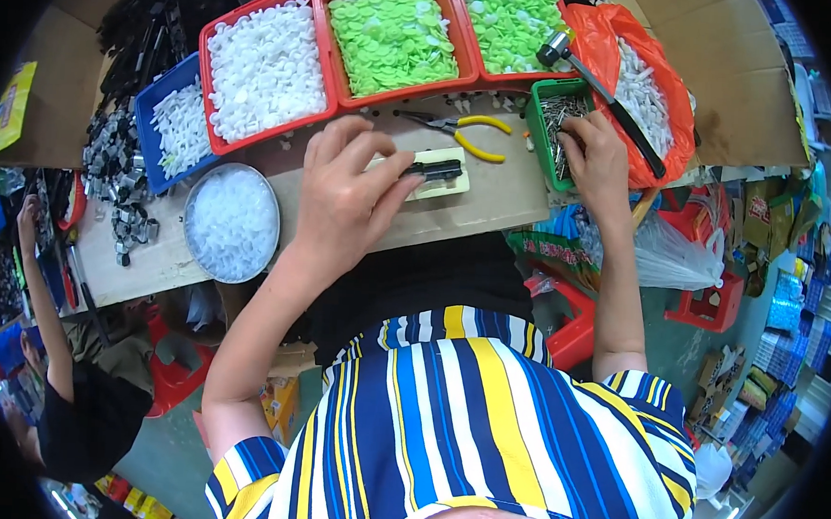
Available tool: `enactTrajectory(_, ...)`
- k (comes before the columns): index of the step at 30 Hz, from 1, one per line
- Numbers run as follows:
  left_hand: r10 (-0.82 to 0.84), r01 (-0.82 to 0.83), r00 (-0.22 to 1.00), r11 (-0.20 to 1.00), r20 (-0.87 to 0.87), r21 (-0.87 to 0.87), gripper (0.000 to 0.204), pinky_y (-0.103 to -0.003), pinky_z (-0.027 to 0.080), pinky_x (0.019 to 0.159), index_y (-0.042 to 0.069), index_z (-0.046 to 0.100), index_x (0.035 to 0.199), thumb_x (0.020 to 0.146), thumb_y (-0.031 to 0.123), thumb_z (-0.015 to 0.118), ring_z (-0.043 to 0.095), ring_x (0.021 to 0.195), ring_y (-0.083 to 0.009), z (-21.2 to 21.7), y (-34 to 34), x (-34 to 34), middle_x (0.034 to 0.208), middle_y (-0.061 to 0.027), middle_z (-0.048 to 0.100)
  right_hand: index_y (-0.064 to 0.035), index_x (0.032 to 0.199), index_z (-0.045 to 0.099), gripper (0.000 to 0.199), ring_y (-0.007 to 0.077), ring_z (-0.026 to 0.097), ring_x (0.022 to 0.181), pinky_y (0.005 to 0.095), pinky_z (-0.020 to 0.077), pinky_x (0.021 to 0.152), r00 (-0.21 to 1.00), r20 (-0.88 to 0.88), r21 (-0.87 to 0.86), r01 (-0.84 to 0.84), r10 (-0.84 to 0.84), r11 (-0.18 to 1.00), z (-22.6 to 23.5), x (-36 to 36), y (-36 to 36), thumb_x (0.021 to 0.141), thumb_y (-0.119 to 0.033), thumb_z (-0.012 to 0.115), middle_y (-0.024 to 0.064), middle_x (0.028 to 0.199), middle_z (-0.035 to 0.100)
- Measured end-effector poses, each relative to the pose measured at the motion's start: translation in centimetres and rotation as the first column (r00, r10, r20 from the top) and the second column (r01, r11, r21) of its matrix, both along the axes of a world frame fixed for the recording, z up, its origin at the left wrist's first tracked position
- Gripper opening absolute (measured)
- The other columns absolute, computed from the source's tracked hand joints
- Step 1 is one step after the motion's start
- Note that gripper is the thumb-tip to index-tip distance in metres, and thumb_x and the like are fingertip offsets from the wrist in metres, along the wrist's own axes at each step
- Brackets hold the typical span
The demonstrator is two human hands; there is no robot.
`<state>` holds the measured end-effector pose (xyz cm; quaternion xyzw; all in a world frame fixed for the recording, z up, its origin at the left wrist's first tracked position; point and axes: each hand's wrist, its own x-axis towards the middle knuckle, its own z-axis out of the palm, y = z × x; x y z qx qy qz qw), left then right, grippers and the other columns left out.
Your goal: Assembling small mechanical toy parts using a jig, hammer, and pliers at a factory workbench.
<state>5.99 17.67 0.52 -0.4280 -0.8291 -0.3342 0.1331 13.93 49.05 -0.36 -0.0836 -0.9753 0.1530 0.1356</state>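
Note:
My left hand [349, 190] is closed, its thumb and fingertips pinching the near end of a slim black part [437, 170]. That part lies on a cream-coloured block [452, 188] on the work table. Over to the right, my right hand [597, 161] dips its curled fingers into a small green tray [538, 134] of thin metal pins [559, 112]. Whatever sits between those fingertips is hidden. Just beyond the block lie pliers [469, 134] with yellow handles.
Red trays hold white plugs [268, 68] and green discs [389, 37]. A blue tray [157, 175], a round bowl [236, 276] and black clips [135, 226] are at left. A hammer [620, 115] leans over an orange bag [682, 114]. Another person's arm [46, 325] shows far left.

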Motion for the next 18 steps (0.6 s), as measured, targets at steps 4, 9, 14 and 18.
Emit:
enactTrajectory(4,-0.068,0.065,0.998,0.992,0.016,0.107,0.016,-0.041,0.047,0.085,0.002,0.073,0.091,0.077,0.007,0.076,0.057,0.098,-0.0318,1.0,3.7,-2.9,0.090,-0.0104,0.065,0.0003,0.086,0.066,0.009,0.0334,0.064,0.083,0.0433,0.0506,0.072,1.000,0.004,0.000,0.007,-0.007,1.000,-0.1,-0.7,0.1,0.081,-0.007,0.069,0.0147,0.086,0.062)
enactTrajectory(9,-0.092,0.099,0.994,0.984,-0.052,0.149,0.008,-0.043,0.047,0.082,0.004,0.072,0.076,0.073,0.011,0.075,0.057,0.094,-0.0300,0.1,10.0,-7.2,0.083,-0.0092,0.064,0.0009,0.084,0.065,0.008,0.0312,0.066,0.076,0.0417,0.0514,0.069,0.999,0.012,-0.139,0.049,-0.048,0.989,-0.3,-0.9,0.4,0.081,-0.006,0.067,0.0148,0.081,0.062)
enactTrajectory(14,-0.053,0.034,0.987,0.991,-0.153,-0.127,0.011,-0.043,0.048,0.079,0.004,0.074,0.075,0.074,0.015,0.075,0.058,0.095,-0.0303,-0.7,13.7,-9.4,0.083,-0.0106,0.065,-0.0001,0.089,0.066,0.011,0.0304,0.066,0.075,0.0414,0.0513,0.068,0.998,-0.050,-0.155,0.028,-0.036,0.988,-0.6,-1.1,0.4,0.080,-0.006,0.069,0.0144,0.082,0.062)
enactTrajectory(18,-0.074,0.033,0.978,0.977,-0.193,-0.209,0.011,-0.045,0.047,0.079,0.005,0.074,0.072,0.072,0.015,0.075,0.058,0.093,-0.0300,-0.7,14.8,-10.1,0.082,-0.0096,0.065,-0.0014,0.088,0.068,0.009,0.0317,0.065,0.077,0.0422,0.0509,0.068,0.994,-0.112,-0.091,-0.030,0.019,0.995,-0.9,-1.3,0.7,0.080,-0.007,0.069,0.0133,0.082,0.062)
